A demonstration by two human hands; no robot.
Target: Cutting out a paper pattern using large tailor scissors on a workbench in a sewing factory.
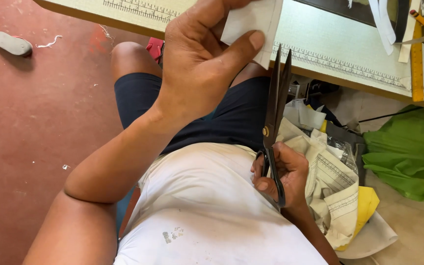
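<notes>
Left hand: nearest the lens, raised, thumb and forefinger pinched shut on a white fabric piece. Fabric: thin, light and limp by its look, likely to sag away from the pinch; best held close beside the cut line. Black shears: long steel blades slightly parted, tips at the fabric's edge just right of that pinch; probably heavy and stiff. Right hand: closed through the shear handles, low by the lap. Bench: ruled cutting board behind both hands. Scrap heap: right of the lower hand.
</notes>
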